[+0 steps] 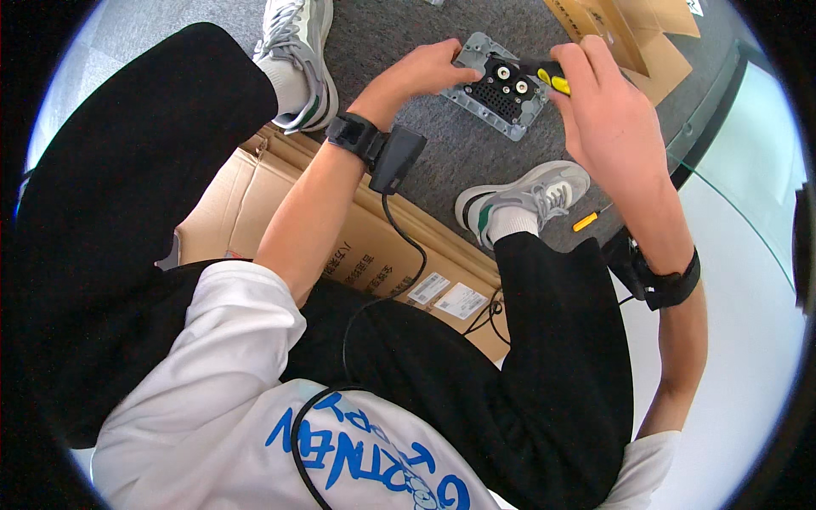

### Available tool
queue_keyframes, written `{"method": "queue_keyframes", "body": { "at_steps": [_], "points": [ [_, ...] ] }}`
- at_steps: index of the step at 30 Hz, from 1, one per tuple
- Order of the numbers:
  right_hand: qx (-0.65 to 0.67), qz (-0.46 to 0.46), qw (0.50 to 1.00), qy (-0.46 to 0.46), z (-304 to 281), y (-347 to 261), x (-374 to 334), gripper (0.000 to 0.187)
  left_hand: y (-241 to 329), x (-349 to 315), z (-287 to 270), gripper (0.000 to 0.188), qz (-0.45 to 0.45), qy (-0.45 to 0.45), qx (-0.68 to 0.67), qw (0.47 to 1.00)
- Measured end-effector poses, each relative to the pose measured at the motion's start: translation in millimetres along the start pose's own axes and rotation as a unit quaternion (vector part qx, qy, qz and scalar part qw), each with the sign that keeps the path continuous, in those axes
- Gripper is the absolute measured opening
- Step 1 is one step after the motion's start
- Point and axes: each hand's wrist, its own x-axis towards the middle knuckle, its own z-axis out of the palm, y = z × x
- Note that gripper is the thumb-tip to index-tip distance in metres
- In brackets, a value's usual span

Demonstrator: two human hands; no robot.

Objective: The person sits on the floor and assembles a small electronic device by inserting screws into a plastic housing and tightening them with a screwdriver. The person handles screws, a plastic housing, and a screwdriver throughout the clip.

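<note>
A grey rectangular plate [516, 129] with a black perforated centre part [501, 92] and two round silvery fittings is tilted above the dark carpet. My left hand [432, 70] grips its left edge, with the thumb lying over the top. In my right hand [608, 106], the fingers are closed round a black-and-yellow hand tool [554, 81]. Its dark front end reaches over the plate's right side, close to the fittings. I cannot tell exactly what kind of tool it is, or whether its end touches them.
A yellow-handled screwdriver [585, 222] lies on the carpet beside my right shoe [529, 197]. Long cardboard boxes [374, 255] lie under my legs. At the upper right stands an open carton [659, 64], with a glass panel [744, 161] beyond it. Cables run from my wrist straps.
</note>
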Motion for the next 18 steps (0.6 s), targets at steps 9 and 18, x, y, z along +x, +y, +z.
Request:
{"method": "queue_keyframes", "body": {
  "at_steps": [9,18],
  "points": [
    [-0.071,-0.055,0.996,-0.026,-2.4,1.8,23.0,0.038,7.5,2.1,3.0,0.073,-0.032,0.013,0.031,0.999],
    [-0.114,-0.150,0.962,-0.198,-25.1,1.9,59.5,0.027,11.8,-19.4,0.9,0.069,-0.074,-0.057,-0.132,0.987]
  ]
}}
